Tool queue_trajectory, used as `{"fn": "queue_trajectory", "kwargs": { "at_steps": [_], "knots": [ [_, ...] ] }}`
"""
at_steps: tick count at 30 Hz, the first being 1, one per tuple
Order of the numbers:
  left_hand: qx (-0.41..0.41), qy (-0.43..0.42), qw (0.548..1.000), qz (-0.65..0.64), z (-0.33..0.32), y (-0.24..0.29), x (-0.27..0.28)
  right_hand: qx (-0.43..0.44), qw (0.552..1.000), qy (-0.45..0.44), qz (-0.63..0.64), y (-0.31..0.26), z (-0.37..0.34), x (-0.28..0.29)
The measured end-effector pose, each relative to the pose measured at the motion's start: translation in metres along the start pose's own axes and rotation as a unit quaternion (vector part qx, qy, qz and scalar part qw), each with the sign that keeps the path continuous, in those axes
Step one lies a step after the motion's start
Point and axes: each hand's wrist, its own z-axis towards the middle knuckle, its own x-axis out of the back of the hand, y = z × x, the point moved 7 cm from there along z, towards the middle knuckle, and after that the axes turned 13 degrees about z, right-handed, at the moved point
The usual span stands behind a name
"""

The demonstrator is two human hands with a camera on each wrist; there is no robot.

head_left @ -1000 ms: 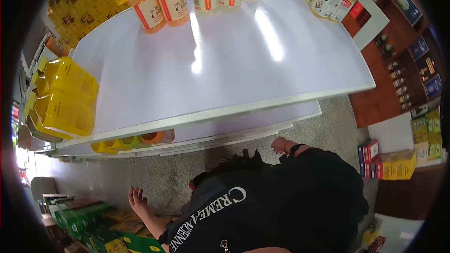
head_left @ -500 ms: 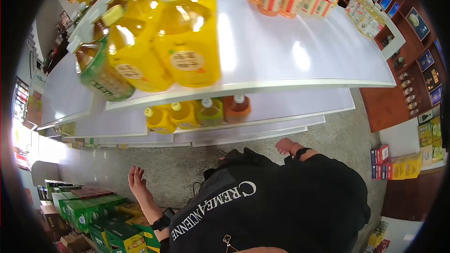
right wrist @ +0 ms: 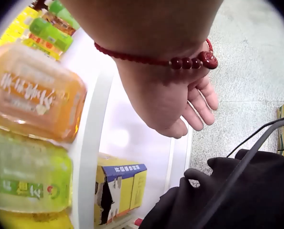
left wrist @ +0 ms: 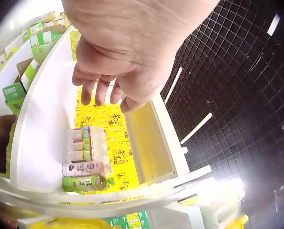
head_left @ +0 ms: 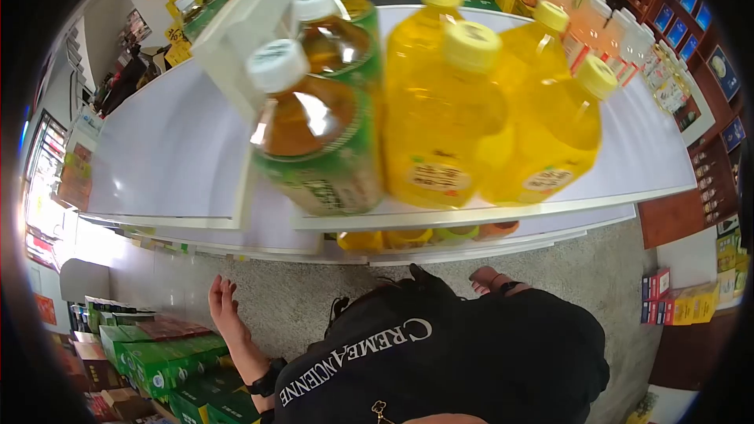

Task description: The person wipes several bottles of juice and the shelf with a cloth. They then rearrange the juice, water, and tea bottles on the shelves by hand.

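In the head view my left hand (head_left: 225, 303) hangs at the lower left over the floor, fingers relaxed and nothing in them; the left wrist view shows this hand (left wrist: 125, 62) with loosely bent fingers. My right hand (head_left: 488, 279) hangs empty beside the body, below the shelf edge. The right wrist view has the same hand (right wrist: 180, 102) with fingers loose, near a white shelf. Green-labelled bottles with white caps (head_left: 314, 141) and yellow bottles with yellow caps (head_left: 440, 110) stand on the top shelf in front; neither hand touches them.
The white top shelf (head_left: 165, 141) spans the view, with a white divider (head_left: 236, 39) on it. Green cartons (head_left: 169, 361) are stacked at the lower left. Yellow boxes (head_left: 695, 304) lie at the right. In the right wrist view, a torn yellow box (right wrist: 127, 186) sits on a lower shelf.
The head view has shifted left along the shelf, so the yellow and green-labelled bottles now appear nearer the middle and larger. Both hands still hang empty.
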Motion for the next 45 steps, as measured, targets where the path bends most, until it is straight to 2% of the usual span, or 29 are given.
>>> {"fn": "queue_trajectory", "kwargs": {
  "at_steps": [1, 2, 6, 8, 9, 10, 12, 14, 15, 16, 18, 19, 21, 25, 29, 31, 35, 38, 40, 41, 42, 43, 44, 45],
  "knots": [
    [0.006, 0.005, 1.0, -0.002, 0.009, -0.005, 0.009, -0.024, 0.998, -0.038, 0.047, -0.001, 0.01, -0.013],
    [0.012, 0.01, 1.0, -0.001, 0.02, -0.009, 0.02, -0.022, 0.998, -0.039, 0.048, 0.0, 0.014, -0.022],
    [0.001, 0.016, 1.0, 0.003, 0.069, -0.025, 0.064, -0.008, 0.997, 0.002, 0.079, -0.027, -0.019, -0.076],
    [-0.019, 0.035, 0.999, 0.006, 0.093, -0.022, 0.089, 0.012, 0.996, 0.062, 0.067, -0.035, -0.033, -0.102],
    [-0.018, 0.035, 0.999, 0.007, 0.107, -0.026, 0.101, 0.001, 0.995, 0.003, 0.104, -0.021, -0.003, -0.108],
    [-0.028, 0.036, 0.999, 0.003, 0.122, -0.03, 0.117, 0.034, 0.992, 0.027, 0.114, -0.016, 0.011, -0.119],
    [-0.037, 0.041, 0.998, 0.002, 0.156, -0.038, 0.152, 0.03, 0.984, 0.042, 0.168, -0.021, 0.013, -0.151],
    [-0.057, 0.032, 0.998, 0.002, 0.188, -0.044, 0.184, 0.143, 0.987, -0.006, 0.067, -0.029, 0.019, -0.183],
    [-0.049, 0.036, 0.998, 0.007, 0.198, -0.044, 0.2, 0.145, 0.987, 0.039, 0.051, -0.03, 0.02, -0.195],
    [-0.06, 0.029, 0.998, 0.012, 0.207, -0.036, 0.212, 0.14, 0.989, 0.034, 0.044, -0.04, 0.005, -0.22],
    [-0.075, 0.027, 0.997, 0.017, 0.235, -0.035, 0.24, 0.109, 0.969, 0.114, 0.191, -0.058, -0.024, -0.257],
    [-0.119, 0.017, 0.993, 0.014, 0.254, -0.038, 0.251, 0.104, 0.967, 0.106, 0.205, -0.062, -0.024, -0.274],
    [-0.178, 0.002, 0.984, -0.013, 0.281, -0.038, 0.265, 0.106, 0.969, 0.101, 0.2, -0.07, -0.034, -0.307],
    [-0.196, -0.003, 0.981, 0.006, 0.312, -0.047, 0.288, 0.082, 0.982, 0.079, 0.153, -0.077, -0.035, -0.358],
    [-0.188, -0.001, 0.981, 0.055, 0.344, -0.06, 0.306, 0.1, 0.985, 0.082, 0.11, -0.104, -0.045, -0.405],
    [-0.215, -0.01, 0.974, 0.072, 0.366, -0.067, 0.314, 0.106, 0.985, 0.08, 0.112, -0.118, -0.034, -0.427],
    [-0.211, -0.019, 0.973, 0.091, 0.426, -0.073, 0.323, 0.085, 0.989, 0.078, 0.097, -0.133, 0.008, -0.467],
    [-0.208, -0.023, 0.972, 0.111, 0.47, -0.069, 0.335, 0.034, 0.991, 0.068, 0.108, -0.131, 0.048, -0.509],
    [-0.186, -0.045, 0.975, 0.113, 0.491, -0.067, 0.345, 0.039, 0.991, -0.003, 0.129, -0.135, 0.07, -0.548],
    [-0.184, -0.045, 0.975, 0.114, 0.5, -0.066, 0.354, 0.108, 0.994, -0.001, 0.009, -0.149, 0.078, -0.566],
    [-0.186, -0.042, 0.974, 0.119, 0.508, -0.064, 0.364, 0.175, 0.978, 0.019, -0.111, -0.168, 0.075, -0.59],
    [-0.188, -0.04, 0.973, 0.124, 0.516, -0.066, 0.373, 0.212, 0.936, -0.017, -0.281, -0.19, 0.073, -0.619],
    [-0.186, -0.042, 0.974, 0.122, 0.527, -0.073, 0.383, 0.238, 0.862, -0.053, -0.444, -0.199, 0.069, -0.642],
    [-0.187, -0.047, 0.978, 0.085, 0.537, -0.082, 0.395, 0.086, 0.987, -0.042, -0.129, -0.184, 0.088, -0.639]
  ]
}}
